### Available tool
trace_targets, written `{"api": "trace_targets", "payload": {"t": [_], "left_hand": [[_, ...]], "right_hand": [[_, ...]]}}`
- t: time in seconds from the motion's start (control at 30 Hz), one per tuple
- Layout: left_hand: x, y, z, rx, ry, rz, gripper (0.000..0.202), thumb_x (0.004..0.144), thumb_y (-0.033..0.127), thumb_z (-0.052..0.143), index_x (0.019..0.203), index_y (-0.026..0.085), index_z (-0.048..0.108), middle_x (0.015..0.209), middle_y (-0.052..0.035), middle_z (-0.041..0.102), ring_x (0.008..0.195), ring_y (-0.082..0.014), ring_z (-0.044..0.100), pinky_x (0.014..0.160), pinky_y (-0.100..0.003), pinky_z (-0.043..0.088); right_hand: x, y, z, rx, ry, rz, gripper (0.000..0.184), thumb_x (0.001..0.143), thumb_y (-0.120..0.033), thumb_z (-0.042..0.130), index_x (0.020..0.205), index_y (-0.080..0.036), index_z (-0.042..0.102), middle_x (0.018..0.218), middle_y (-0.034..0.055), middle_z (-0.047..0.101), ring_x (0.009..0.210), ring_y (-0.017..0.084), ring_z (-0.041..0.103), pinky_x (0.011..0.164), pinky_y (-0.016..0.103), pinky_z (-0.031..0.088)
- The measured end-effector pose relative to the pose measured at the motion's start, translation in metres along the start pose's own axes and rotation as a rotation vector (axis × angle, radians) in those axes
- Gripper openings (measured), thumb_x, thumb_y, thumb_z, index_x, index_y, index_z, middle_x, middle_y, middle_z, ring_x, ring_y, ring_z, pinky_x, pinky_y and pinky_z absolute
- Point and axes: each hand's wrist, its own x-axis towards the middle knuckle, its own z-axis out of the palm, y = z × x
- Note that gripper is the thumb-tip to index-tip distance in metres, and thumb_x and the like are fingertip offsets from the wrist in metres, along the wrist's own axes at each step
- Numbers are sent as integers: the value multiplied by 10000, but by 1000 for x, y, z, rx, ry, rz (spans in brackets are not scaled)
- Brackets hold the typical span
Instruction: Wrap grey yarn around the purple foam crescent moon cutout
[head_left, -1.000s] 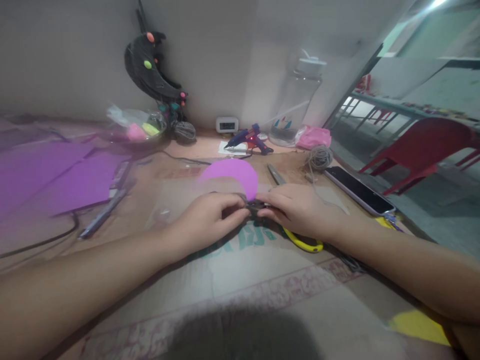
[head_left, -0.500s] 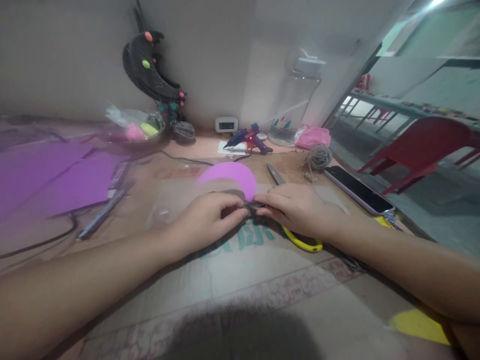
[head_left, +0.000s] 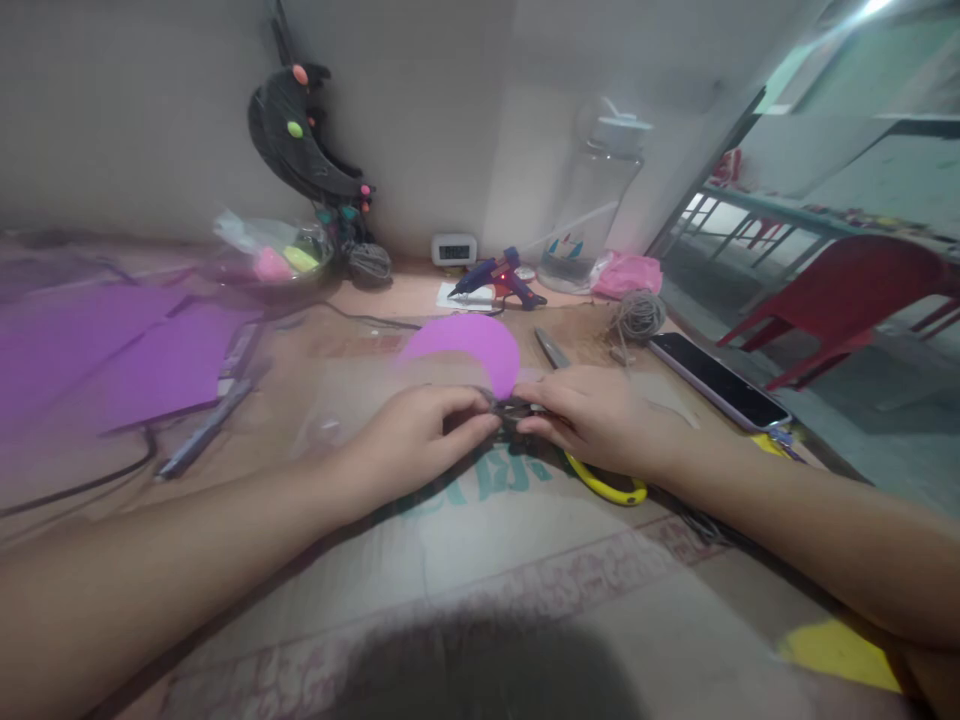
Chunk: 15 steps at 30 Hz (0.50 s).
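A purple paper crescent (head_left: 487, 340) stands out beyond my fingertips, its curve towards the wall. Dark grey yarn (head_left: 511, 408) sits around its near tip, between my two hands. My left hand (head_left: 431, 430) pinches this wrapped tip between thumb and fingers. From the other side, my right hand (head_left: 589, 410) is closed on the yarn with thumb and fingertips. Exactly how the strand runs between the fingers is blurred. Scissors with yellow handles (head_left: 611, 490) lie partly hidden beneath my right hand. A loose ball of grey yarn (head_left: 637, 315) rests beyond that hand.
A glue gun (head_left: 499, 277) with a red light stands near a small clock (head_left: 454, 249). Purple sheets (head_left: 112, 350) and a pen (head_left: 202, 430) lie left, a phone (head_left: 720, 380) right. A dark yarn-covered crescent (head_left: 289, 140) hangs at the wall by a clear bottle (head_left: 596, 200).
The purple crescent has shifted slightly right and towards the wall. My fingertips have moved a little at its tip, and both hands keep their grip.
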Motion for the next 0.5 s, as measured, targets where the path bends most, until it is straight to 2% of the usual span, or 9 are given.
{"api": "trace_targets", "payload": {"t": [0.17,0.33,0.5], "left_hand": [[1,-1,-1,-66,-1,-16,289,963,353,457,781,188,610,760,16,638,713,-134,574,669,-250,409],[1,-1,-1,-73,-10,-47,303,973,350,425,768,189,580,696,16,597,665,-134,559,621,-253,395],[1,-1,-2,-105,-27,-42,333,979,337,393,720,185,537,676,13,560,651,-134,541,614,-259,395]], "right_hand": [[0,-1,-3,25,-34,59,375,1004,-416,425,1115,-133,646,752,58,699,700,172,631,618,271,399],[-1,-1,-5,94,-49,141,394,999,-388,411,1142,-99,638,894,115,718,803,203,653,694,298,443],[-1,1,-1,101,-58,160,369,991,-392,442,1131,-119,647,875,102,716,794,205,648,683,297,437]]}}
